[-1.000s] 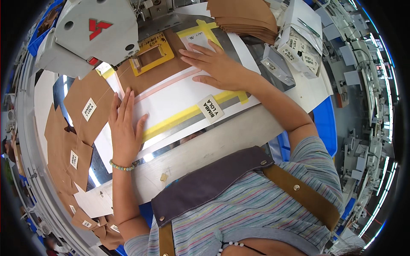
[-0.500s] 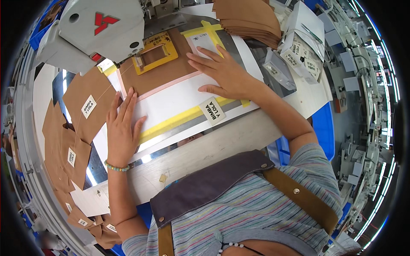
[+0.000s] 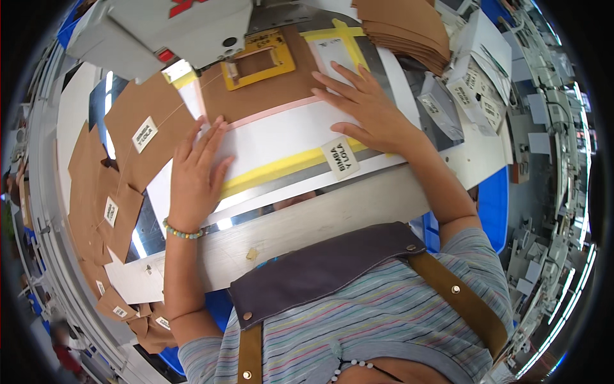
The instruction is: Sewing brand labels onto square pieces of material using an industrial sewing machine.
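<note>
A brown fabric or leather panel (image 3: 291, 88) lies on a white board (image 3: 275, 144) edged with yellow tape, its near edge along a pink strip. On the panel sits a yellow frame (image 3: 229, 81) with a rectangular opening, below the head of a sewing machine (image 3: 160, 38). My left hand (image 3: 198, 176) rests flat with fingers stretched, its tips at the panel's near left corner. My right hand (image 3: 371, 115) lies spread, fingertips over the panel's right end and the taped white patch beside it. Near its thumb is a loose white printed label (image 3: 340, 159). Neither hand grips anything.
Brown pieces with white labels (image 3: 144, 134) overlap down the left side, some hanging past the table edge. A stack of brown panels (image 3: 409, 29) stands at the back right, beside a white box (image 3: 480, 83) of labels and a clear plastic container (image 3: 440, 105). Blue bins (image 3: 492, 201) sit below.
The whole scene has shifted right and slightly up in the picture, as the head view turned. Both hands keep about the same places on the panel and board.
</note>
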A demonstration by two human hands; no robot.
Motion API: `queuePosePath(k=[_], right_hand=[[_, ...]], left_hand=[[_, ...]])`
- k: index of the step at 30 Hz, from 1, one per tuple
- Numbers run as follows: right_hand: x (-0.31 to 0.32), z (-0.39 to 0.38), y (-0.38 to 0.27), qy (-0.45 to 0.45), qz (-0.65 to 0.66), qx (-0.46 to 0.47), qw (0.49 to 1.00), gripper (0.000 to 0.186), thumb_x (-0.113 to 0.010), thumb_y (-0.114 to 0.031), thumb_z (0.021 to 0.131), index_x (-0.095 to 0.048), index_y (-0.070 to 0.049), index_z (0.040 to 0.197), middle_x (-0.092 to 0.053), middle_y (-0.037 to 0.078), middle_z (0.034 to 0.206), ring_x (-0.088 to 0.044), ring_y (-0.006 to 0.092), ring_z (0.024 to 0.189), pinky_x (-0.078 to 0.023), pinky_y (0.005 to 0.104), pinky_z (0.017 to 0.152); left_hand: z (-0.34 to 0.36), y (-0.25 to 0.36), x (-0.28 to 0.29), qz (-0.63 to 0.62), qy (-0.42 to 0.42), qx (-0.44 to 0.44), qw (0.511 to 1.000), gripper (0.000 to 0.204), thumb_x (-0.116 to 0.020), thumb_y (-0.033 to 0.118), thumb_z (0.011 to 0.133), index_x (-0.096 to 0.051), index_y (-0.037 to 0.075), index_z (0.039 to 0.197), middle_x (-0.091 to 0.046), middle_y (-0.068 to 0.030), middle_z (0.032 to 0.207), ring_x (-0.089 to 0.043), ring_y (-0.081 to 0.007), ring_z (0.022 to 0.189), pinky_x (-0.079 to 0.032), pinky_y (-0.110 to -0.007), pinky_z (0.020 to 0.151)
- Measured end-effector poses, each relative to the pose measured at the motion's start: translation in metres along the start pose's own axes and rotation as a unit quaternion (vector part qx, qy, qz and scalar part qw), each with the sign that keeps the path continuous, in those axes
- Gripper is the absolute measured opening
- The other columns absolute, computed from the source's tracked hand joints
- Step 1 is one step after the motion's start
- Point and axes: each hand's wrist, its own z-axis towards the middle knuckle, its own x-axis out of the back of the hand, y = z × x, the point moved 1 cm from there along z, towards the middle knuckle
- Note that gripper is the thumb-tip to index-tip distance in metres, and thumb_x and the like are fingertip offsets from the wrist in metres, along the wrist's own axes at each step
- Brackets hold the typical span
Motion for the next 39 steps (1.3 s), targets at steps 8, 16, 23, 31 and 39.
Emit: queuePosePath(k=[8, 16, 23, 31, 39], right_hand=[[0.0019, 0.0002, -0.0036, -0.016, -0.002, -0.021, 1.000, 0.068, -0.058, -0.047, 0.109, -0.049, -0.008, 0.163, -0.037, 0.005, 0.176, -0.023, 0.0324, 0.166, -0.012, 0.0590, 0.136], [0.0020, -0.0008, -0.0012, -0.047, -0.003, -0.028, 0.998, 0.071, -0.057, -0.046, 0.106, -0.045, -0.009, 0.165, -0.037, 0.008, 0.176, -0.024, 0.0333, 0.166, -0.011, 0.0603, 0.136], [0.0007, -0.0005, -0.0023, -0.014, -0.011, -0.022, 1.000, 0.070, -0.060, -0.049, 0.107, -0.049, -0.007, 0.162, -0.042, 0.006, 0.173, -0.032, 0.0306, 0.163, -0.017, 0.0602, 0.134], [0.0005, -0.0028, 0.0008, -0.021, -0.013, -0.021, 0.999, 0.070, -0.060, -0.050, 0.108, -0.048, -0.008, 0.163, -0.042, 0.005, 0.174, -0.031, 0.0294, 0.163, -0.016, 0.0587, 0.135], [0.0000, -0.0042, 0.0022, -0.025, 0.009, 0.008, 1.000, 0.067, -0.057, -0.052, 0.109, -0.050, -0.013, 0.162, -0.046, 0.002, 0.172, -0.030, 0.0255, 0.164, -0.014, 0.0574, 0.136]], left_hand=[[-0.0035, 0.0085, -0.0011, 0.013, 0.016, -0.009, 1.000, 0.061, -0.077, 0.015, 0.096, -0.059, 0.008, 0.155, -0.061, -0.0064, 0.160, -0.053, -0.0362, 0.148, -0.046, -0.049, 0.116], [-0.0013, 0.0055, -0.0015, -0.002, -0.004, 0.025, 1.000, 0.064, -0.076, 0.014, 0.097, -0.057, 0.010, 0.158, -0.059, -0.0037, 0.162, -0.049, -0.0343, 0.152, -0.044, -0.048, 0.120], [-0.0022, 0.0014, 0.0004, 0.000, -0.005, 0.012, 1.000, 0.062, -0.076, 0.016, 0.097, -0.057, 0.009, 0.156, -0.061, -0.0059, 0.160, -0.052, -0.0381, 0.149, -0.046, -0.049, 0.117], [-0.0037, -0.0004, -0.0006, 0.001, 0.016, 0.001, 1.000, 0.059, -0.076, 0.012, 0.097, -0.060, 0.008, 0.153, -0.066, -0.0059, 0.154, -0.056, -0.0367, 0.145, -0.050, -0.048, 0.113], [-0.0007, 0.0045, 0.0007, 0.023, 0.019, -0.001, 1.000, 0.058, -0.079, 0.008, 0.093, -0.064, 0.008, 0.149, -0.070, -0.0077, 0.147, -0.060, -0.0339, 0.142, -0.051, -0.046, 0.112]])
